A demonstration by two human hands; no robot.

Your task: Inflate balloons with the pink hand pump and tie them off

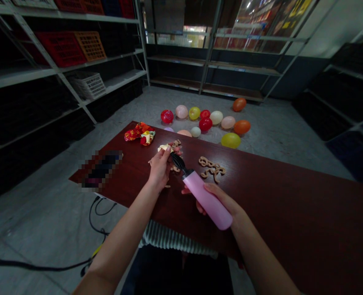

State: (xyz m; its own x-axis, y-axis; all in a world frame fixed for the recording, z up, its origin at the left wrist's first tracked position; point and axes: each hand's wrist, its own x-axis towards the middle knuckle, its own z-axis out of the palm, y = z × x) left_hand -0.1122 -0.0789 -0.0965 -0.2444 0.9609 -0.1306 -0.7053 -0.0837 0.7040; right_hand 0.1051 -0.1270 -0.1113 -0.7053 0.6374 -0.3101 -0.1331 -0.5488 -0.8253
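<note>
My right hand (221, 200) is shut around a pink hand pump (207, 200), whose black ribbed nozzle (178, 162) points up and left across the table. My left hand (160, 168) pinches a limp pale yellow balloon (163, 148) just beside the nozzle tip. Whether the balloon sits on the nozzle is hidden by my fingers. A heap of deflated red and yellow balloons (140, 134) lies farther along the table. Tan twisted pieces (212, 169), perhaps knotted balloons, lie to the right of the pump nozzle.
The dark red wooden table (261, 196) holds a pixelated, blurred object (99, 170) at its left end. Several inflated balloons (206, 119) lie on the concrete floor beyond it. Metal shelves with plastic crates (61, 49) line the left side, and black cables (98, 217) run below the table.
</note>
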